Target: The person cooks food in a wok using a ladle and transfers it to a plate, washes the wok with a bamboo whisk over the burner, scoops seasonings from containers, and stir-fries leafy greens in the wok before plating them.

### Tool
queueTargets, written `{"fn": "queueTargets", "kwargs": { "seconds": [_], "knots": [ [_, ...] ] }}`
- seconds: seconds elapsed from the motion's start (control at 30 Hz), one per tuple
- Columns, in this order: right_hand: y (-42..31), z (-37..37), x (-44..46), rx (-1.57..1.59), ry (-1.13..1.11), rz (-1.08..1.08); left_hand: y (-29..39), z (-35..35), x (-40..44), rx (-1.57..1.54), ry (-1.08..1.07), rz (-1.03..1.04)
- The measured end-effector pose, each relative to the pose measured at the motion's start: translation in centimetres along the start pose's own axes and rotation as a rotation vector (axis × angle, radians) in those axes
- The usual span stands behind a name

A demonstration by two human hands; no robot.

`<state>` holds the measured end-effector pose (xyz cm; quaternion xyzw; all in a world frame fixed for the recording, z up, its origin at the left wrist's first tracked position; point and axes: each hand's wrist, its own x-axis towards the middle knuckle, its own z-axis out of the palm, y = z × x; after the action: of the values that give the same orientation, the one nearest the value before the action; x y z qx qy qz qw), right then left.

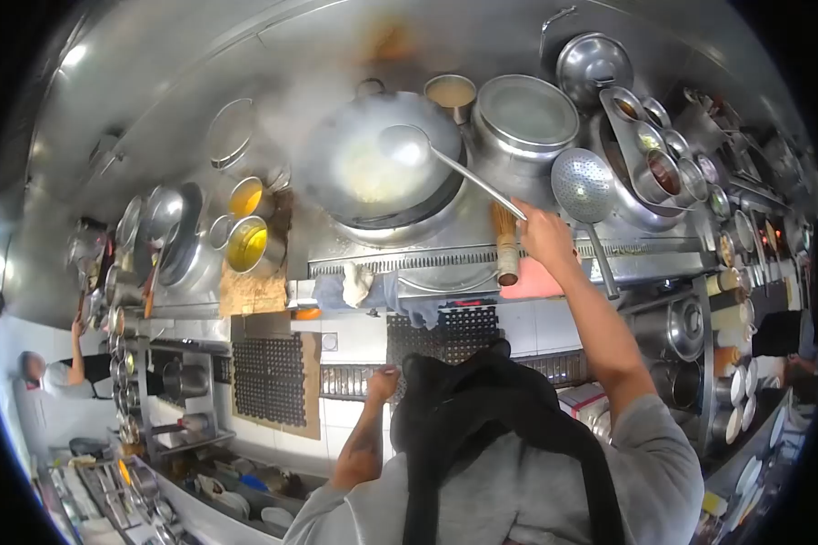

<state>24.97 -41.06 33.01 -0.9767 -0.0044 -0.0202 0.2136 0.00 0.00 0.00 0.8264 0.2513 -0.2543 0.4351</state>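
Observation:
My right hand (pixel 545 238) is closed round the end of the handle of a steel ladle (pixel 405 145). The ladle's bowl hangs over a large steaming wok (pixel 323 163) with pale, blurred food in it. Beside this hand, a bamboo wok brush (pixel 505 245) lies at the stove edge, and a pink cloth (pixel 532 280) is below it. A perforated skimmer (pixel 583 186) lies to its right. My left hand (pixel 384 383) hangs low, away from the stove, its fingers curled in a fist with nothing visible in them. Nearest above it are blue and white cloths (pixel 357 286) on the stove's front edge.
Left of the wok stand pots of yellow liquid (pixel 253 247) and a wire strainer (pixel 231 134). Behind on the right are a lidded pot (pixel 527 111) and a small pot of broth (pixel 451 94). Seasoning containers (pixel 661 173) line the right. Another person (pixel 64 372) works far left.

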Motion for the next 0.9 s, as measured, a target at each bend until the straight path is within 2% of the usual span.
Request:
{"fn": "queueTargets", "kwargs": {
  "seconds": [0.03, 0.07, 0.1, 0.2, 0.27, 0.3, 0.37, 0.43, 0.47, 0.5, 0.57, 0.6, 0.63, 0.67, 0.77, 0.83, 0.9],
  "knots": [
    [-1.4, 0.1, 0.1, 0.011, -0.032, 0.003, 1.0, -1.2, -1.8, -0.001, 0.02, -0.05],
    [-2.5, 0.5, 0.3, 0.022, -0.063, 0.008, -0.4, -1.8, -2.1, 0.056, 0.08, 0.056],
    [3.0, -2.1, 2.6, -0.011, -0.058, -0.003, 3.5, 5.3, -1.4, -0.041, 0.059, 0.078],
    [4.1, -0.6, 3.5, 0.06, -0.111, -0.041, 2.8, 3.2, -4.6, 0.056, 0.14, 0.067],
    [4.7, -0.8, 4.3, 0.254, -0.19, 0.017, 5.2, 2.0, -7.3, -0.208, 0.145, -0.028],
    [5.2, -0.8, 4.5, 0.255, -0.193, 0.013, 6.1, 1.4, -7.6, -0.209, 0.149, -0.031],
    [6.0, -0.8, 4.3, 0.369, -0.195, 0.023, 8.3, -0.4, -7.1, -0.125, 0.34, 0.185],
    [5.4, -2.8, 3.8, 0.367, -0.221, 0.053, 17.9, -4.5, -8.5, -0.207, 0.412, 0.361],
    [5.2, -3.9, 3.6, 0.369, -0.245, 0.081, 22.0, -6.9, -8.6, -0.147, 0.508, 0.533],
    [5.4, -4.2, 3.5, 0.349, -0.229, 0.081, 27.9, -9.8, -10.5, -0.18, 0.516, 0.632],
    [6.1, -4.5, 3.3, 0.363, -0.092, -0.06, 38.0, -14.3, -14.5, -0.348, 0.649, 0.958],
    [4.2, -6.9, 2.8, 0.291, -0.147, 0.043, 41.7, -16.9, -16.5, -0.314, 0.715, 1.27],
    [3.3, -8.1, 2.5, 0.268, -0.143, 0.037, 44.7, -18.7, -19.2, -0.337, 0.743, 1.351],
    [2.6, -9.0, 2.4, 0.25, -0.149, 0.073, 47.5, -20.4, -21.9, -0.237, 0.876, 1.473],
    [2.8, -8.3, 2.1, 0.257, -0.162, 0.088, 51.8, -23.4, -25.7, -0.29, 1.021, 1.851],
    [3.2, -6.7, 1.9, 0.275, -0.183, 0.069, 53.5, -24.4, -27.1, -0.26, 1.167, 2.005],
    [3.2, -5.0, 1.8, 0.127, 0.016, -0.066, 53.7, -24.8, -27.8, -0.157, 1.21, 2.1]
  ]
}}
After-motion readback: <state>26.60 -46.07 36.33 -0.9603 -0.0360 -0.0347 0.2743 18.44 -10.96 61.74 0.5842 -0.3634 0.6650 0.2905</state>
